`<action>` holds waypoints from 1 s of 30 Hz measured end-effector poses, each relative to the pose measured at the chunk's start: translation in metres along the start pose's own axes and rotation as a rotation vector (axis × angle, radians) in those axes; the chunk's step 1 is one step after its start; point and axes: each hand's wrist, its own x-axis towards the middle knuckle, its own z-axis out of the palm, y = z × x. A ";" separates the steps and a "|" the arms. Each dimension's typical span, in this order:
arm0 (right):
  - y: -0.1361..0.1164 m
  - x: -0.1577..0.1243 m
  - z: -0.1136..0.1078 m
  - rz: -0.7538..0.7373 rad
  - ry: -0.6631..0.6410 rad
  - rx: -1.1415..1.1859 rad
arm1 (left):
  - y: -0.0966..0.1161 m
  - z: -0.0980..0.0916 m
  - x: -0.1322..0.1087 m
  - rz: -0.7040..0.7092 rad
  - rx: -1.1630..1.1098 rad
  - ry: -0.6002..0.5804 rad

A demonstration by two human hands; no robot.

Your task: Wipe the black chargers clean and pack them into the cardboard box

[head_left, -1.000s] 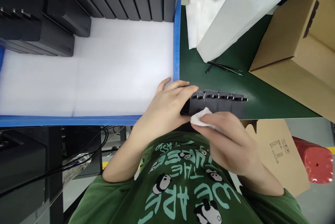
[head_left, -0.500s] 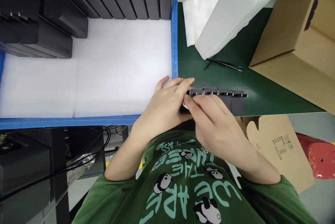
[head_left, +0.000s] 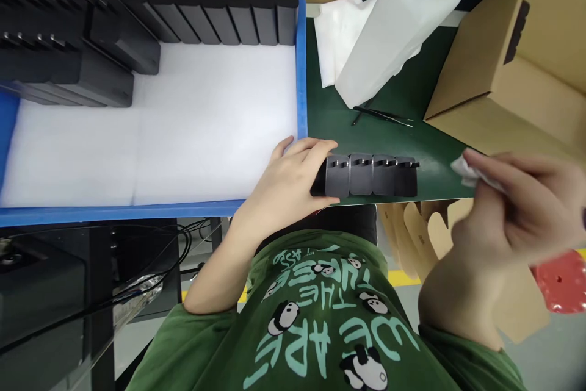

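Observation:
A row of black power adapters (head_left: pixel 361 179) with metal prongs stands along the front edge of the green table. My left hand (head_left: pixel 293 174) is wrapped around the left end of this row, thumb on the near side and fingers on the far side, hiding part of the end adapter. Off to the right, above the table's front edge, my right hand (head_left: pixel 517 208) pinches a crumpled white wipe (head_left: pixel 467 170). It is clear of the adapters and somewhat blurred.
A blue-rimmed tray (head_left: pixel 302 74) lined with white holds many black adapters (head_left: pixel 220 13) at its back and left. Behind the row are black tweezers (head_left: pixel 382 114), a white bottle (head_left: pixel 394 37) and white cloth (head_left: pixel 336 31). An open cardboard box (head_left: pixel 467 74) stands at right.
My right hand has left the adapters and swung to the right with the white wipe, uncovering the row's fronts. My left hand keeps its place at the row's left end.

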 end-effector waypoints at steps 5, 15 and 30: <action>0.049 -0.002 0.012 0.023 -0.274 -0.107 | 0.000 -0.003 -0.005 0.039 -0.073 0.011; -0.001 0.028 0.023 -0.465 -0.749 -0.144 | 0.013 -0.013 -0.016 0.126 0.027 0.037; -0.003 0.017 0.025 0.321 -0.342 0.623 | 0.034 -0.014 -0.001 -0.160 -0.732 0.235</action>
